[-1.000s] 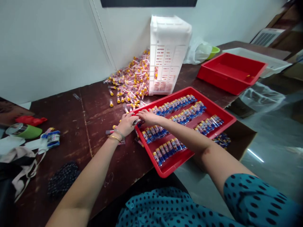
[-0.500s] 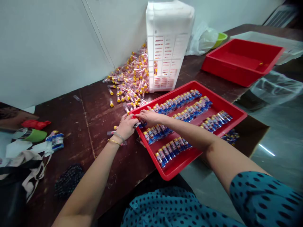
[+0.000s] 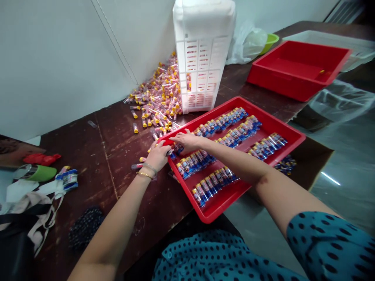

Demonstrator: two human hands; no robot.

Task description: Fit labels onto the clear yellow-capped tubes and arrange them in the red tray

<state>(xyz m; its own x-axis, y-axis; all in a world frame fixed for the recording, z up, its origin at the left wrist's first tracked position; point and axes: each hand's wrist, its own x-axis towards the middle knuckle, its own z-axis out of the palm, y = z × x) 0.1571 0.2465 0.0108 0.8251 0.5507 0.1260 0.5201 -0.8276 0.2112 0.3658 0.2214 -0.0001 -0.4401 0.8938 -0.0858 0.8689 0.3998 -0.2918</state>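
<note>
A red tray (image 3: 215, 215) lies slanted at the table's edge, holding several rows of small plastic tubes (image 3: 215, 179) with yellow caps and blue printed wrappers. At its far left corner my left hand (image 3: 158, 157) bends over the rim, fingers closed on a small wrapped tube that is mostly hidden. Just inside that corner, my right hand (image 3: 187, 141) reaches across the rows. Its fingers curl down on wrapped tubes at the left end of a row, with one finger lifted. The two hands nearly meet, and the fingertips are partly hidden.
Behind the tray, loose yellow-capped tubes (image 3: 158, 95) are heaped beside a white plastic basket (image 3: 202, 54). Another red tray (image 3: 281, 84) stands at the back right. A cardboard box (image 3: 312, 160) with wrapped tubes is below on the right. A green cup (image 3: 43, 173) lies left.
Both hands stay at the tray's far left corner, with only slight finger shifts. The view has moved a little; the tray and its rows look the same.
</note>
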